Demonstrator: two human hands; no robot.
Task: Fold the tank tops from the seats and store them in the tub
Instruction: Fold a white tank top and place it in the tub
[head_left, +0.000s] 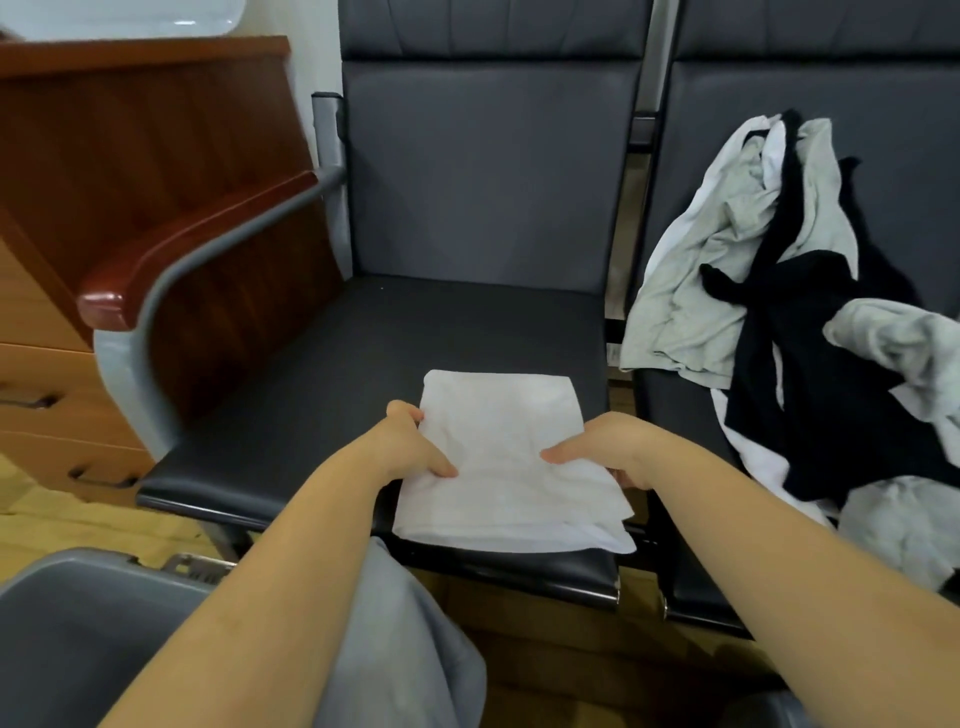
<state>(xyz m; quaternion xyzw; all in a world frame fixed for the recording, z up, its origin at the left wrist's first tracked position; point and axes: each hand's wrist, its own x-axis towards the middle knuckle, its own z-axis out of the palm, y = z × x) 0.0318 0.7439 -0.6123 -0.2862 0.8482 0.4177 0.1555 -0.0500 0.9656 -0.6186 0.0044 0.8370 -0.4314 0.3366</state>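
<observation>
Left hand (410, 447) and right hand (605, 457) pinch the folded white tank top (498, 457) at its sides; lifted unevenly toward the grey tub (78, 613), its layers may slide open.

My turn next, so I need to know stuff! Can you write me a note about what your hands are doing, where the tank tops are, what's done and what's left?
Left hand and right hand: each pinches a side edge of the folded white tank top, which lies on the front of the left seat.
Pile of unfolded tank tops, grey, black and white: on the right seat.
Tub: on the floor, lower left; what shows of its inside is bare.
Done: the white one is folded.
Left: put it in the tub, then fold and store the pile.
</observation>
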